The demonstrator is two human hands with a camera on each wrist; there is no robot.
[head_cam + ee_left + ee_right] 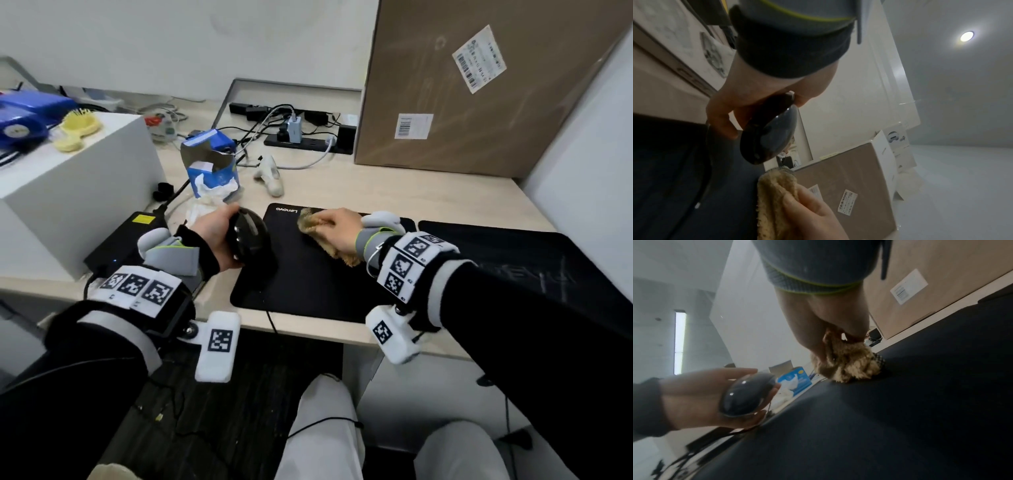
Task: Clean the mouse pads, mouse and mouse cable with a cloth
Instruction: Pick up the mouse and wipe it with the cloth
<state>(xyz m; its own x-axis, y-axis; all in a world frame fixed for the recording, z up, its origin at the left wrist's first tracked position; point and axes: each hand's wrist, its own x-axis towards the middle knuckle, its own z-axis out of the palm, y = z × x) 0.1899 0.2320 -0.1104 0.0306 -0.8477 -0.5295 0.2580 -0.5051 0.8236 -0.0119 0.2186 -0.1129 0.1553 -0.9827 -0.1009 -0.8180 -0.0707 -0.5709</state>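
My left hand (219, 236) grips a glossy black mouse (247, 236) and holds it lifted above the left edge of a black Lenovo mouse pad (301, 284). The mouse (769, 134) shows again in the left wrist view, and the mouse (747, 395) in the right wrist view sits in the curled fingers. Its thin black cable (270, 320) hangs over the desk's front edge. My right hand (337, 228) grips a tan fluffy cloth (310, 221) and presses it on the far part of that pad; the cloth (849, 368) is bunched. A second black mouse pad (513, 250) lies to the right.
A blue tissue box (212, 171) and crumpled tissue stand behind the mouse. A black power brick (126, 240) and a white box (72, 192) are at the left. A big cardboard box (479, 85), a power strip (308, 140) and cables are at the back.
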